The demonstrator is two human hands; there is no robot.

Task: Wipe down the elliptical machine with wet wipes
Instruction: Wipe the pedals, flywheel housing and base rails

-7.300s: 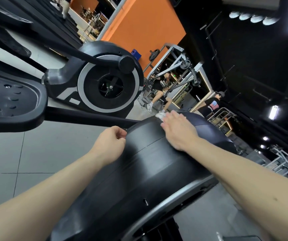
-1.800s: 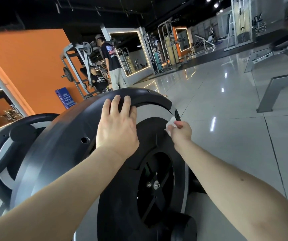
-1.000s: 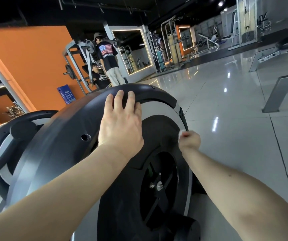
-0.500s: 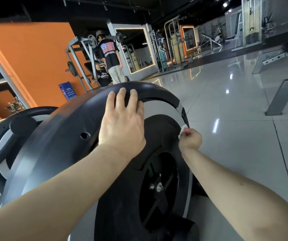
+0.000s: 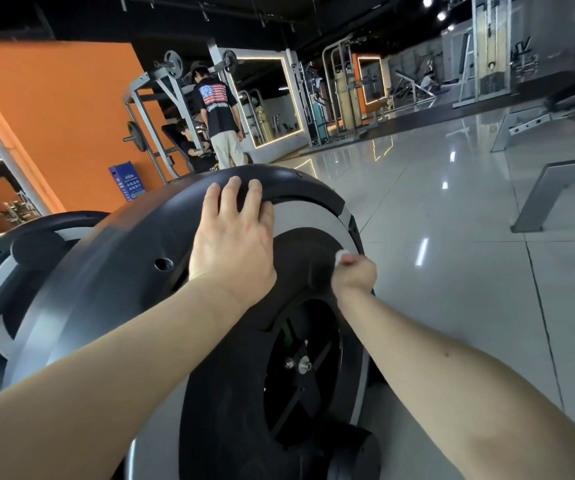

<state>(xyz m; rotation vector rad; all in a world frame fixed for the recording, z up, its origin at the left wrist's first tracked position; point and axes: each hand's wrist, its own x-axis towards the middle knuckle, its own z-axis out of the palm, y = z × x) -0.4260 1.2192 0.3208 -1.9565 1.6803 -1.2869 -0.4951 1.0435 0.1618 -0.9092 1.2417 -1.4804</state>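
Note:
The elliptical's black flywheel housing point(image 5: 113, 271) fills the lower middle, with a grey ring point(image 5: 317, 220) and a dark spoked hub on its right side. My left hand point(image 5: 234, 240) rests flat on top of the housing, fingers straight over its rim. My right hand point(image 5: 353, 273) grips a crumpled white wet wipe point(image 5: 341, 255) and presses it against the side face near the grey ring's right edge. Most of the wipe is hidden inside my fist.
A second elliptical's flywheel point(image 5: 19, 258) stands at the left. Glossy grey tiled floor point(image 5: 469, 271) spreads to the right, with a grey bench frame point(image 5: 553, 188) on it. Two people point(image 5: 220, 126) are at a weight rack by the orange wall behind.
My right hand with the wipe has shifted slightly left along the side face, onto the dark part inside the grey ring. My left hand stays on top of the housing.

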